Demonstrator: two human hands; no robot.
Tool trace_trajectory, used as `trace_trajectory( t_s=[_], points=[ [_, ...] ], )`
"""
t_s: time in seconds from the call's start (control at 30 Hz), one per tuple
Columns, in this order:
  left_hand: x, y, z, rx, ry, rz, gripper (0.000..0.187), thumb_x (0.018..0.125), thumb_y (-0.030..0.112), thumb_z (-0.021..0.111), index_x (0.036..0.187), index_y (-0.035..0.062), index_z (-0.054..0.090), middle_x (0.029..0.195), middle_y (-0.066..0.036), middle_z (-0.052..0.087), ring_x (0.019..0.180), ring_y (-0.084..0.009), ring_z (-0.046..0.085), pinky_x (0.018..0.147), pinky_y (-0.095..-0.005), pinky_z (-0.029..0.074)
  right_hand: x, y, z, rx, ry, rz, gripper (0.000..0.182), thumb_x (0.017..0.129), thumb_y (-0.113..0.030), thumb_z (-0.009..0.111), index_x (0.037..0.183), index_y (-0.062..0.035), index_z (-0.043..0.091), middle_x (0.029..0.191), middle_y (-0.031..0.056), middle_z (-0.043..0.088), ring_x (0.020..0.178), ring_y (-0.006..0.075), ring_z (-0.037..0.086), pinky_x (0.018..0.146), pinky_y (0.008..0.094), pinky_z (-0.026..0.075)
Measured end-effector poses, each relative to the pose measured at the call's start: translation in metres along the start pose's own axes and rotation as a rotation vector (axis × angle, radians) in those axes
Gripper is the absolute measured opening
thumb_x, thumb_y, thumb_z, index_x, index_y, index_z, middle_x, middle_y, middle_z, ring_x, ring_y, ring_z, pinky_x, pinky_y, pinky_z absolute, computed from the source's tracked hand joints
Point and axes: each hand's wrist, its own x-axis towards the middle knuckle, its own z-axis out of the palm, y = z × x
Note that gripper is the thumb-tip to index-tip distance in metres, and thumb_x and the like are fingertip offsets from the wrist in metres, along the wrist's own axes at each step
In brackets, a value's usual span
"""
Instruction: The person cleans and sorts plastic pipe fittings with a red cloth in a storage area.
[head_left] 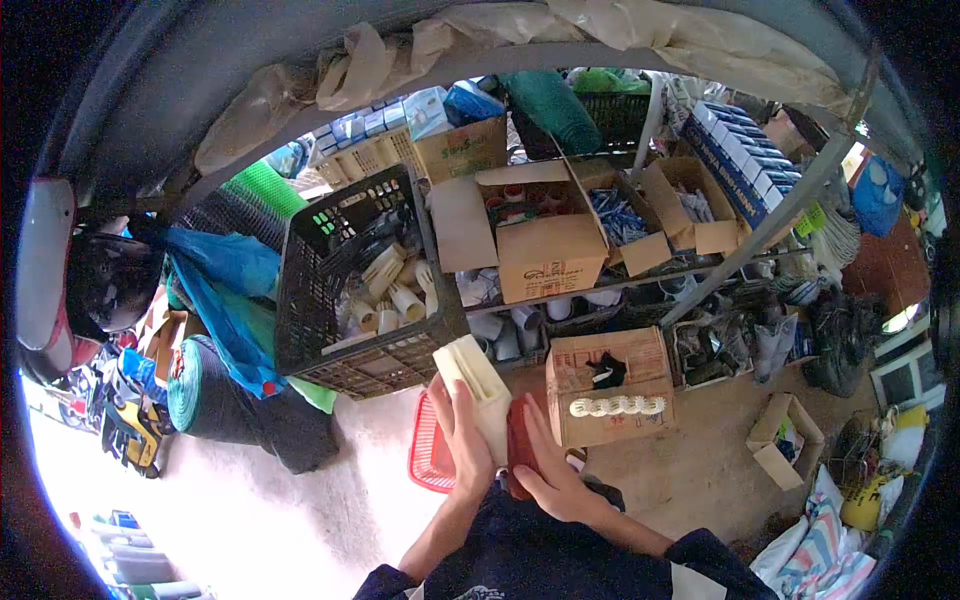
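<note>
A long cream plastic piece (pixel 474 385) with a recessed top tilts up in front of the body. My left hand (pixel 464 432) lies along its left side, fingers pointing up. My right hand (pixel 552 468) is closed around a dark red object (pixel 520 440), which stands close against the cream piece's right side. What the red object is cannot be made out. Behind my left hand, a red plastic basket (pixel 428 450) shows on the floor. Just beyond my hands, a closed cardboard box (pixel 610 395) carries a black item (pixel 606 371) and a row of white ribbed pieces (pixel 617 406).
A black crate (pixel 380 362) of cream pipe fittings stands at the left, beside a rolled dark net (pixel 240 410). Open cardboard boxes (pixel 550 260) line the shelf ahead, with a slanting metal post (pixel 755 245). A small open box (pixel 785 440) sits on the floor at the right.
</note>
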Motion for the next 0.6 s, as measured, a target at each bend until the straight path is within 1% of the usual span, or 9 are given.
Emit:
trace_trajectory(
  t_s=[0.1, 0.2, 0.23, 0.37, 0.4, 0.43, 0.5, 0.57, 0.6],
  points=[
    [-0.007, -0.023, -0.006, 0.076, 0.024, -0.037, 0.054, 0.106, 0.039, 0.037, 0.144, 0.0006, 0.035, 0.134, -0.016, 0.050, 0.117, -0.0238, 0.052, 0.099, -0.0350, 0.043, 0.010, 0.000, -0.015, -0.003, -0.017, -0.030, 0.074, 0.091, -0.013, 0.051, 0.154, 0.0031, 0.016, 0.161, 0.0243, 0.014, 0.148, 0.0392, 0.019, 0.119, 0.0414, 0.016],
    [-0.029, -0.038, 0.000, 0.119, -0.126, -0.142, 0.056, 0.106, 0.039, 0.035, 0.139, -0.0053, 0.043, 0.136, -0.017, 0.050, 0.123, -0.0218, 0.048, 0.104, -0.0361, 0.038, 0.044, 0.004, -0.036, 0.048, 0.060, -0.081, 0.071, 0.091, -0.011, 0.050, 0.154, 0.0023, 0.020, 0.160, 0.0238, 0.017, 0.146, 0.0387, 0.023, 0.118, 0.0418, 0.018],
    [-0.035, -0.025, 0.009, -0.018, -0.189, -0.187, 0.055, 0.106, 0.038, 0.034, 0.138, -0.0057, 0.045, 0.133, -0.017, 0.053, 0.122, -0.0216, 0.049, 0.105, -0.0361, 0.038, 0.049, 0.007, -0.038, 0.075, 0.098, -0.099, 0.070, 0.091, -0.011, 0.050, 0.153, 0.0020, 0.021, 0.160, 0.0236, 0.018, 0.145, 0.0386, 0.025, 0.118, 0.0420, 0.019],
    [-0.007, -0.013, 0.003, 0.135, -0.036, 0.027, 0.049, 0.106, 0.032, 0.035, 0.135, -0.0057, 0.049, 0.119, -0.016, 0.062, 0.107, -0.0216, 0.059, 0.094, -0.0337, 0.047, 0.013, 0.015, 0.000, 0.266, 0.113, 0.053, 0.078, 0.091, -0.013, 0.049, 0.155, 0.0046, 0.007, 0.159, 0.0266, 0.017, 0.146, 0.0368, 0.022, 0.119, 0.0425, 0.017],
    [0.004, -0.015, 0.001, 0.063, 0.016, 0.099, 0.049, 0.106, 0.032, 0.034, 0.133, -0.0057, 0.050, 0.113, -0.015, 0.063, 0.099, -0.0209, 0.062, 0.086, -0.0318, 0.051, 0.006, 0.002, -0.003, 0.207, -0.012, 0.091, 0.083, 0.089, -0.010, 0.049, 0.155, 0.0033, 0.000, 0.162, 0.0225, 0.003, 0.151, 0.0358, 0.001, 0.120, 0.0405, 0.006],
    [0.005, -0.002, -0.002, -0.062, -0.023, -0.015, 0.051, 0.106, 0.035, 0.033, 0.132, -0.0049, 0.051, 0.112, -0.014, 0.064, 0.097, -0.0191, 0.063, 0.085, -0.0309, 0.051, -0.005, 0.004, 0.003, 0.085, -0.017, -0.047, 0.085, 0.087, -0.010, 0.050, 0.154, 0.0038, 0.000, 0.161, 0.0256, 0.001, 0.150, 0.0387, -0.001, 0.120, 0.0426, 0.005],
    [0.001, -0.017, -0.010, -0.123, -0.055, -0.089, 0.052, 0.107, 0.038, 0.031, 0.131, -0.0035, 0.052, 0.112, -0.011, 0.064, 0.094, -0.0177, 0.063, 0.084, -0.0295, 0.052, -0.002, 0.007, -0.004, 0.017, -0.027, -0.069, 0.082, 0.087, -0.011, 0.049, 0.155, 0.0032, 0.005, 0.162, 0.0242, 0.004, 0.151, 0.0368, 0.003, 0.121, 0.0428, 0.005],
    [-0.013, -0.029, -0.002, -0.361, -0.054, -0.282, 0.053, 0.107, 0.039, 0.029, 0.130, -0.0018, 0.053, 0.113, -0.010, 0.064, 0.096, -0.0175, 0.063, 0.085, -0.0307, 0.051, 0.021, 0.000, -0.026, 0.053, -0.014, -0.105, 0.078, 0.088, -0.011, 0.049, 0.155, 0.0026, 0.010, 0.162, 0.0233, 0.007, 0.151, 0.0360, 0.006, 0.121, 0.0427, 0.006],
    [-0.020, -0.028, 0.001, -0.239, -0.126, -0.211, 0.055, 0.108, 0.040, 0.027, 0.130, -0.0012, 0.054, 0.117, -0.011, 0.064, 0.101, -0.0187, 0.062, 0.090, -0.0330, 0.050, 0.031, -0.002, -0.035, 0.074, -0.007, -0.121, 0.077, 0.088, -0.011, 0.049, 0.155, 0.0023, 0.013, 0.162, 0.0229, 0.009, 0.151, 0.0356, 0.007, 0.121, 0.0426, 0.006]
  ],
)
